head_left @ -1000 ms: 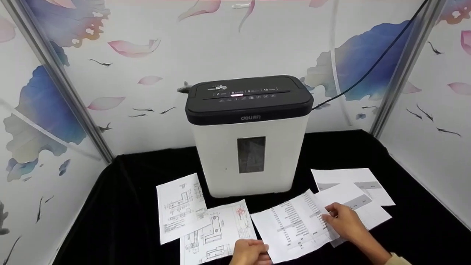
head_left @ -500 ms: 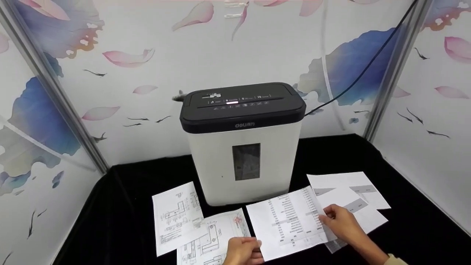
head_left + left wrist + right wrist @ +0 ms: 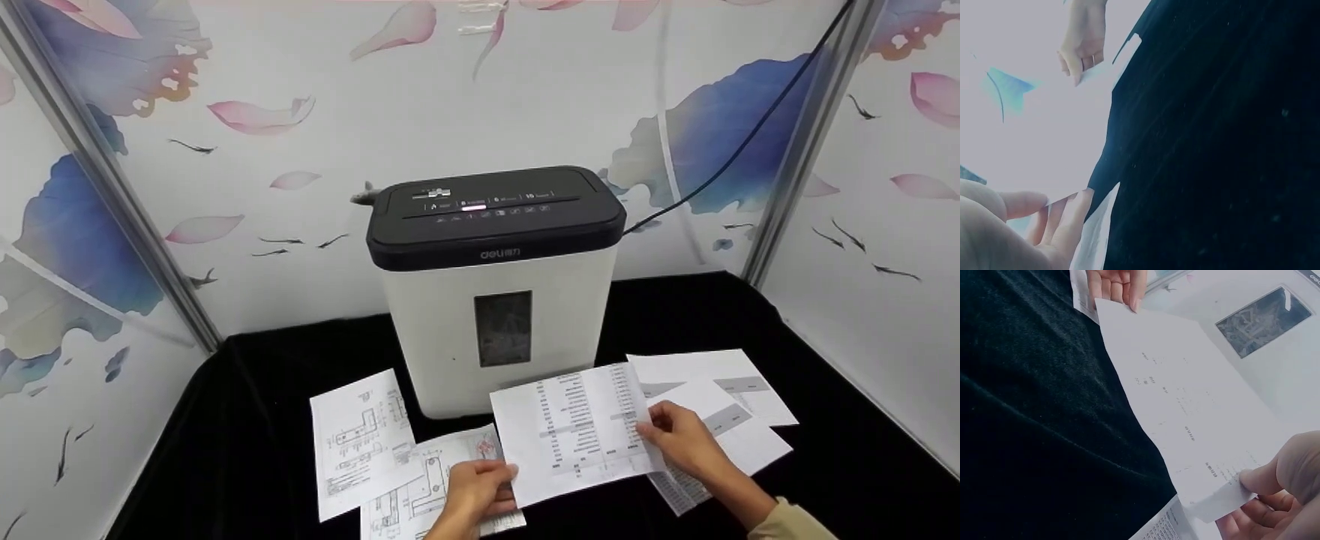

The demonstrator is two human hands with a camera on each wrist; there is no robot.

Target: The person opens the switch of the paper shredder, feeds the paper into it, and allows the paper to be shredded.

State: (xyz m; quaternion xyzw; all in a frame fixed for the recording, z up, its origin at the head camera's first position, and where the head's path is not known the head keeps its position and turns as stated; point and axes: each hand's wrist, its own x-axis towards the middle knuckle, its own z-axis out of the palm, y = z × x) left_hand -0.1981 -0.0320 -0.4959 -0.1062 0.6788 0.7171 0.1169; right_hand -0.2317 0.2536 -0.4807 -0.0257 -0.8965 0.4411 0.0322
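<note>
Both hands hold one printed sheet of paper (image 3: 574, 431) raised in front of a white and black paper shredder (image 3: 450, 322). My left hand (image 3: 476, 491) pinches the sheet's lower left edge between thumb and fingers. At the right edge, my right hand (image 3: 686, 442) pinches it the same way. Columns of small text face up on the sheet, seen also on the paper (image 3: 1179, 405) in the right wrist view. Paper shreds (image 3: 1264, 320) show behind the shredder's window. A narrow slot runs across its black top (image 3: 495, 217), where a small light glows.
Two drawing sheets (image 3: 360, 442) lie at the left on the black cloth (image 3: 262, 435). Several printed sheets (image 3: 757, 442) overlap at the right. A black cable (image 3: 735, 154) rises from behind the shredder. Patterned white panels (image 3: 547, 90) stand at the back and sides.
Both hands have lifted the sheet up off the others, toward the shredder and slightly left. The head view has also shifted a little. The sheets left on the cloth stay as they were.
</note>
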